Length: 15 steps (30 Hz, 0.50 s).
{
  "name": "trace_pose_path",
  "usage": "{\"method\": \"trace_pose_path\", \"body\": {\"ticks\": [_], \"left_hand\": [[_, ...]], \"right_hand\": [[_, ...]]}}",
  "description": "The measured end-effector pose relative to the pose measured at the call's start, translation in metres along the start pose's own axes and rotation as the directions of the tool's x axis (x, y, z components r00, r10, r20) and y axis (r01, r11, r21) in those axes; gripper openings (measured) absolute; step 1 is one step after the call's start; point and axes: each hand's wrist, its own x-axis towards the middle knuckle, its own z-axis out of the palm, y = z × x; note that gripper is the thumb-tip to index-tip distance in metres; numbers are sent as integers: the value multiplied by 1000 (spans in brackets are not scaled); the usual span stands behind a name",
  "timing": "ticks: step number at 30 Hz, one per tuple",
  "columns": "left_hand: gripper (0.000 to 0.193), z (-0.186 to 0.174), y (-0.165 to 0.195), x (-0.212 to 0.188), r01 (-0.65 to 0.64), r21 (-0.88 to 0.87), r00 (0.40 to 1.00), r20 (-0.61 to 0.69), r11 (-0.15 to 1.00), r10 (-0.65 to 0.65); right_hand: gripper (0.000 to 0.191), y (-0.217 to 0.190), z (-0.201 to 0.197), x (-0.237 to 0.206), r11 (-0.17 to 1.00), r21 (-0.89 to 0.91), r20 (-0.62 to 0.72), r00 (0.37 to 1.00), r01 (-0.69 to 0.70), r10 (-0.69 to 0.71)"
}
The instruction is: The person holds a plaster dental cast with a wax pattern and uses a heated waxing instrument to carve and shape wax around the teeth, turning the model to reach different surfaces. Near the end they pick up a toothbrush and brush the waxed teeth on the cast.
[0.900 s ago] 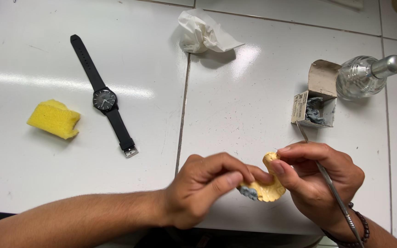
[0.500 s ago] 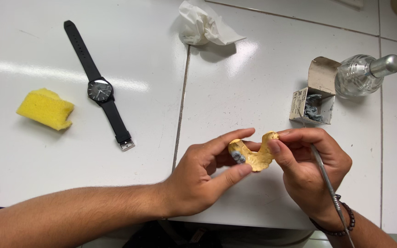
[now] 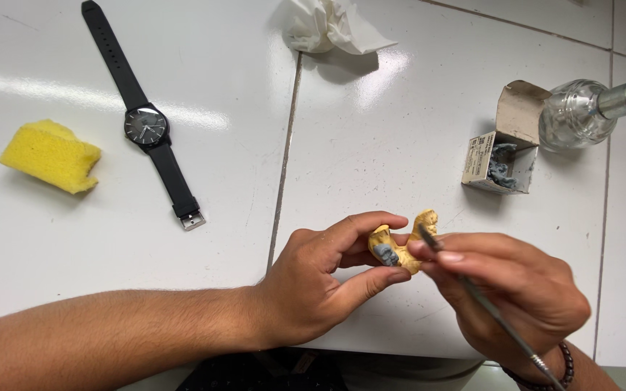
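Observation:
My left hand [image 3: 324, 279] pinches a small yellow U-shaped dental cast [image 3: 400, 242] with a grey patch on its side, held just above the white tiled counter [image 3: 371, 123]. My right hand [image 3: 516, 297] grips a thin metal tool [image 3: 487, 308] like a pen. The tool's tip rests on the cast near its upper arm. My right fingers also touch the cast's right side.
A black wristwatch [image 3: 146, 127] lies flat at the upper left, with a yellow sponge [image 3: 51, 156] further left. A crumpled white tissue [image 3: 327, 25] sits at the top. At the right stand a small open cardboard box [image 3: 501, 152] with grey material and a glass bottle [image 3: 592, 112].
My right hand has shifted its grip so the tool now points up at the cast. The cast has been turned between my fingers and the view has moved slightly.

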Motion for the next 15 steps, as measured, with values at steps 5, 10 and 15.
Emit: {"method": "trace_pose_path", "body": {"ticks": [5,10,15], "left_hand": [[45,56,-27,46,-95,105,995,-25,990,98],[46,109,-41,76,-131,153,990,-29,980,137],[47,162,-62,92,-165,202,985,-19,965,172]], "right_hand": [[25,34,-57,-5,1000,-31,43,999,-3,4],[25,60,-104,-35,1000,-9,34,999,-27,27],[26,75,-141,-69,995,-86,24,999,-40,42]]}}
